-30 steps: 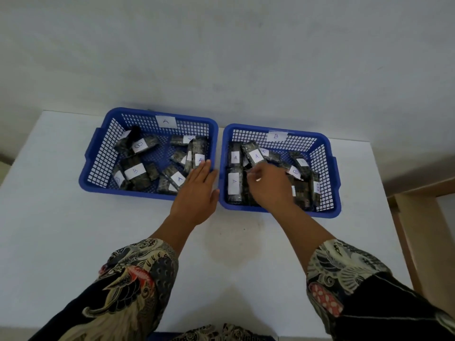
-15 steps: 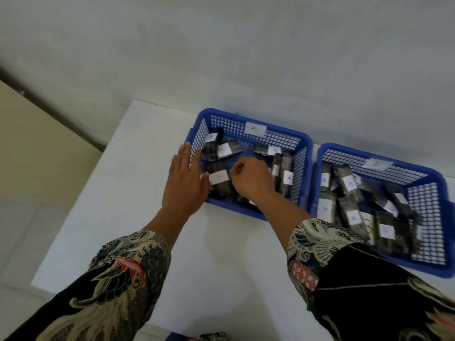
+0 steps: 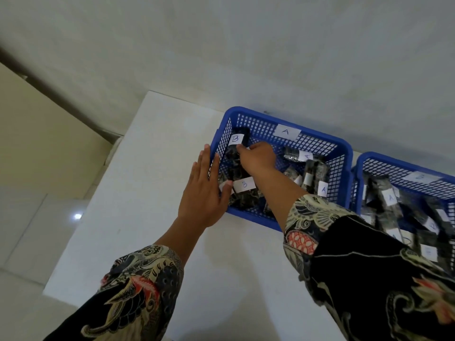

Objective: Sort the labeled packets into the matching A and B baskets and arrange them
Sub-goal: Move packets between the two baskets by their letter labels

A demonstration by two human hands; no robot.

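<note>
1. Two blue mesh baskets sit side by side on a white table [image 3: 152, 217]. The A basket [image 3: 342, 150] wears a paper tag marked A at its 12 o'clock wall, and the B basket [image 3: 358, 166] lies just beside it toward 3 o'clock, partly cut off by the frame edge.
2. The right hand [image 3: 258, 156] reaches across into the A basket toward its 10 o'clock corner. Its fingers are curled and pinch a dark packet labelled B [image 3: 237, 140], which stands tilted against the basket's 9 o'clock wall.
3. The left hand [image 3: 204, 190] lies flat with straight fingers against the outside of the A basket's 9 o'clock wall. It holds nothing, and its thumb reaches over the rim at about 7 o'clock.
4. A second B packet [image 3: 243, 185] lies in the A basket near 7 o'clock, its white label up, right by the left thumb.
5. More dark packets [image 3: 314, 175] crowd the A basket's 3 o'clock side, and at least one shows an A label.
6. The B basket holds a heap of labelled packets [image 3: 389, 198], some marked A and others too blurred to read.
7. Both forearms wear dark patterned sleeves [image 3: 344, 254].
</note>
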